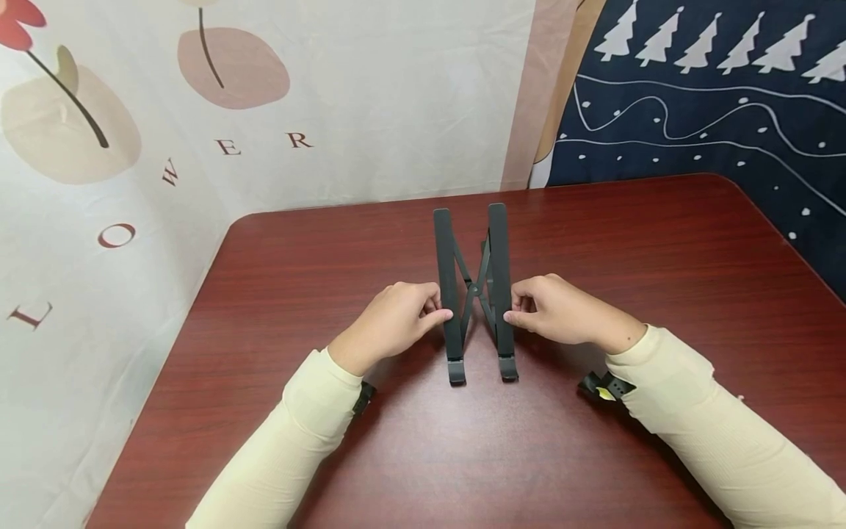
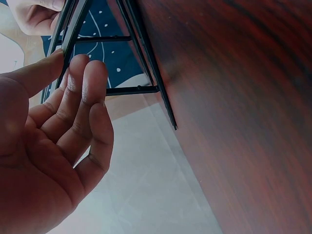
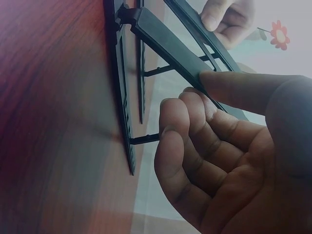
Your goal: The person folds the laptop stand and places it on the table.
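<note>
A black folding stand with two long arms joined by crossed links stands in the middle of the dark red table. My left hand pinches its left arm between thumb and curled fingers; the left wrist view shows that thumb and the fingers either side of the bar. At the right arm, my right hand pinches in the same way. In the right wrist view my right hand's thumb lies on top of the bar with the fingers curled beneath. Both hooked feet point toward me.
A pale cloth with flowers and letters hangs behind and to the left of the table. At the back right hangs a dark blue cloth with white trees. Cream sleeves and black wrist straps lie near the table's front.
</note>
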`<state>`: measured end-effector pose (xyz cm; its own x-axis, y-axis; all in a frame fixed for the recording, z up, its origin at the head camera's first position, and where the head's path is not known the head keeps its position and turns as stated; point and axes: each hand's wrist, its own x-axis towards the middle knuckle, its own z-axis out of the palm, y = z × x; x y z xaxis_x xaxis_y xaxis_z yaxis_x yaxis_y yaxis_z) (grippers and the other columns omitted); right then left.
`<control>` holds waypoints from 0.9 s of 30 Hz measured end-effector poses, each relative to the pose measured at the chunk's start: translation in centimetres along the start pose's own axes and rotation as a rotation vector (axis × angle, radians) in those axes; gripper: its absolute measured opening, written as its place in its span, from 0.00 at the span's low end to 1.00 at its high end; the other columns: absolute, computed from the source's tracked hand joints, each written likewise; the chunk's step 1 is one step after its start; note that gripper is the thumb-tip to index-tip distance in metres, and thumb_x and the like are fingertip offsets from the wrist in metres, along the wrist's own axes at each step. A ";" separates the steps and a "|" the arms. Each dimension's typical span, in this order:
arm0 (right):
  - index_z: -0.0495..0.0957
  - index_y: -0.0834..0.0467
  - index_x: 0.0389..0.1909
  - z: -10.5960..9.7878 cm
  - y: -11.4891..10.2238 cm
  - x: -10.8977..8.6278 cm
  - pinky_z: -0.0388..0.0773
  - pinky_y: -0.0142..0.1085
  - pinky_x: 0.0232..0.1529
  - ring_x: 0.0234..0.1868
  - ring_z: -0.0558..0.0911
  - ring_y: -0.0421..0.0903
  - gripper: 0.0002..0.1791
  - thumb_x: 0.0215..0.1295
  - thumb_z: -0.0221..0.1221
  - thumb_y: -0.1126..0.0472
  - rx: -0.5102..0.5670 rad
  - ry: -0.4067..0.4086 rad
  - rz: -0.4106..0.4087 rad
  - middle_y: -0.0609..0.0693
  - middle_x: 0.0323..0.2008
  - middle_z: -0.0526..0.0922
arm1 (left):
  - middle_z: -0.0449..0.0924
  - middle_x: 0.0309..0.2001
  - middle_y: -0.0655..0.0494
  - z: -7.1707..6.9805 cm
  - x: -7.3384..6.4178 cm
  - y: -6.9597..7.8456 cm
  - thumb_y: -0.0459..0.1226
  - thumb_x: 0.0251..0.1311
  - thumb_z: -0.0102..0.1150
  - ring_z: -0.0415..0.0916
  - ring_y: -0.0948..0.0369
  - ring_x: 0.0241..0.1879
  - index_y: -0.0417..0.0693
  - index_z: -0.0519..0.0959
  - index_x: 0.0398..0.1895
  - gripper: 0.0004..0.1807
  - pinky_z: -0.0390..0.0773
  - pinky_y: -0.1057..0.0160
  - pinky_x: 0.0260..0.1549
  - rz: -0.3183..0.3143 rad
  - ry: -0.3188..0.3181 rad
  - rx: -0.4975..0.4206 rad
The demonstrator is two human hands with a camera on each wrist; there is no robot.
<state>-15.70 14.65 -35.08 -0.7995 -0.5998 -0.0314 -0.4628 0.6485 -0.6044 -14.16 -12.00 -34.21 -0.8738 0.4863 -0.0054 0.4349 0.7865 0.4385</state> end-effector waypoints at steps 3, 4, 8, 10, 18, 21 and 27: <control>0.74 0.54 0.22 0.0 -0.1 0.0 0.69 0.31 0.25 0.20 0.71 0.39 0.13 0.65 0.64 0.62 0.005 0.000 0.000 0.43 0.18 0.73 | 0.83 0.27 0.63 0.0 0.0 0.0 0.45 0.65 0.64 0.73 0.69 0.23 0.50 0.79 0.32 0.10 0.75 0.68 0.30 0.004 0.001 0.001; 0.74 0.54 0.22 0.0 -0.1 0.0 0.69 0.31 0.25 0.20 0.71 0.39 0.13 0.65 0.64 0.62 0.008 -0.001 0.001 0.43 0.18 0.73 | 0.83 0.27 0.63 0.0 0.0 0.0 0.45 0.65 0.64 0.73 0.69 0.23 0.50 0.79 0.32 0.10 0.75 0.68 0.30 0.004 0.001 0.002; 0.74 0.54 0.22 0.0 -0.2 0.0 0.69 0.31 0.25 0.20 0.72 0.40 0.13 0.65 0.64 0.62 0.017 -0.004 0.005 0.43 0.18 0.73 | 0.83 0.27 0.64 0.0 0.0 -0.1 0.45 0.64 0.65 0.73 0.69 0.22 0.51 0.79 0.32 0.10 0.74 0.68 0.29 0.003 0.002 0.001; 0.74 0.54 0.22 0.0 -0.2 0.0 0.69 0.31 0.25 0.20 0.71 0.39 0.13 0.65 0.64 0.62 0.020 -0.008 0.009 0.43 0.18 0.73 | 0.83 0.26 0.64 0.0 0.0 -0.1 0.45 0.64 0.65 0.73 0.69 0.22 0.51 0.79 0.31 0.10 0.74 0.68 0.29 0.004 0.001 -0.001; 0.74 0.54 0.23 0.1 -0.2 0.1 0.69 0.31 0.25 0.20 0.71 0.39 0.12 0.65 0.64 0.62 0.020 -0.007 0.007 0.43 0.18 0.73 | 0.83 0.26 0.64 0.0 0.1 -0.1 0.45 0.64 0.65 0.72 0.69 0.21 0.51 0.79 0.31 0.10 0.74 0.68 0.29 0.009 0.008 0.002; 0.74 0.54 0.23 0.1 -0.3 0.1 0.70 0.31 0.25 0.20 0.71 0.39 0.13 0.65 0.64 0.62 0.023 -0.005 0.004 0.43 0.18 0.73 | 0.83 0.26 0.64 0.0 0.1 -0.1 0.45 0.64 0.65 0.72 0.70 0.22 0.51 0.79 0.31 0.10 0.74 0.68 0.29 0.010 0.008 -0.001; 0.74 0.55 0.23 0.2 -0.2 0.1 0.70 0.32 0.25 0.20 0.72 0.39 0.13 0.65 0.64 0.62 0.023 -0.004 0.007 0.44 0.18 0.73 | 0.83 0.26 0.64 0.0 0.1 -0.1 0.45 0.64 0.65 0.73 0.70 0.22 0.51 0.79 0.30 0.10 0.74 0.68 0.29 0.014 0.009 -0.004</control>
<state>-15.60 14.34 -35.09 -0.8010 -0.5974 -0.0388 -0.4483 0.6416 -0.6223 -14.30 -12.04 -34.25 -0.8696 0.4937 0.0084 0.4462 0.7784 0.4417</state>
